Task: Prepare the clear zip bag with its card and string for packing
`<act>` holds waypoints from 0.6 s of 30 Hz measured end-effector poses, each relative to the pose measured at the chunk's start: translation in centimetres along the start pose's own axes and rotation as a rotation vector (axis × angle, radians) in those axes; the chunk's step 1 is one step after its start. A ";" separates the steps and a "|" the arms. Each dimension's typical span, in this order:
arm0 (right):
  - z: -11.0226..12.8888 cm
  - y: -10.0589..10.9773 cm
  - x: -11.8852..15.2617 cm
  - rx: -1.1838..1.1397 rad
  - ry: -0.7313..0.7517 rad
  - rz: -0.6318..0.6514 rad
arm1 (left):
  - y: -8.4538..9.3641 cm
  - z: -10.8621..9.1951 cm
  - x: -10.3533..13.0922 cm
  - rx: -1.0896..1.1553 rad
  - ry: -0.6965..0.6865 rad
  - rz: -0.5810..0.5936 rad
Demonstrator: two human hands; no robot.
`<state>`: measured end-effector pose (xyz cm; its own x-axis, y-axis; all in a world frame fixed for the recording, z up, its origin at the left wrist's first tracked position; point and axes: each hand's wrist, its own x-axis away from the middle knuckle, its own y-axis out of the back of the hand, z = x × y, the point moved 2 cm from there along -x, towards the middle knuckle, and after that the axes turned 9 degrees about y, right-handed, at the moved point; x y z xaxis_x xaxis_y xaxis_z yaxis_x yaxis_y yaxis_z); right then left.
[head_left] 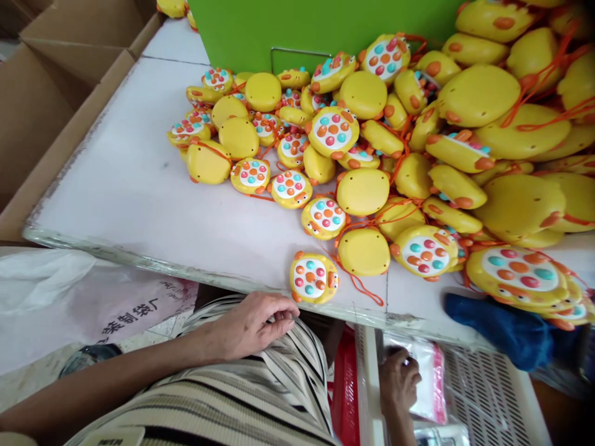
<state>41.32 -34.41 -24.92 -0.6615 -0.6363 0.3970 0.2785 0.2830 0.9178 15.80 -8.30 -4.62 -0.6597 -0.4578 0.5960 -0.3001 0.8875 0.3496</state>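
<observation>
A big heap of yellow round toys [418, 142] with coloured buttons and orange cords covers the right half of a white table [139, 186]. One toy [313, 277] lies face up by itself at the table's front edge. My left hand [253, 322] rests on my striped shirt just below that edge, fingers loosely curled, holding nothing. Lower down, under the table, my right hand [398, 378] reaches into a white slatted basket [483, 384] and touches clear plastic bags [430, 378]; whether it grips one is not visible.
A green box [279, 28] with a wire handle stands at the back of the table. Open cardboard boxes [51, 80] sit to the left. A blue cloth [506, 328] hangs over the front right edge. A white printed sack [93, 297] lies at lower left.
</observation>
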 end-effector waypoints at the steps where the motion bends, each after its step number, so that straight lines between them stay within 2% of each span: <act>1: 0.0 0.1 0.0 0.017 -0.029 -0.021 | 0.0 0.1 0.0 0.000 0.003 0.001; 4: 0.3 0.2 0.1 0.057 -0.084 -0.069 | 0.1 0.2 0.0 0.008 0.015 0.011; 11: 0.7 -0.4 0.2 0.095 -0.096 -0.129 | 0.4 0.3 0.1 0.008 0.024 0.012; 18: 0.4 0.0 0.4 0.049 -0.054 -0.076 | 0.2 0.3 0.1 0.005 0.024 0.033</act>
<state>40.78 -34.33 -24.79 -0.7165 -0.6180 0.3235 0.1924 0.2707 0.9432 15.45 -8.17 -4.73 -0.6527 -0.4297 0.6240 -0.2823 0.9022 0.3261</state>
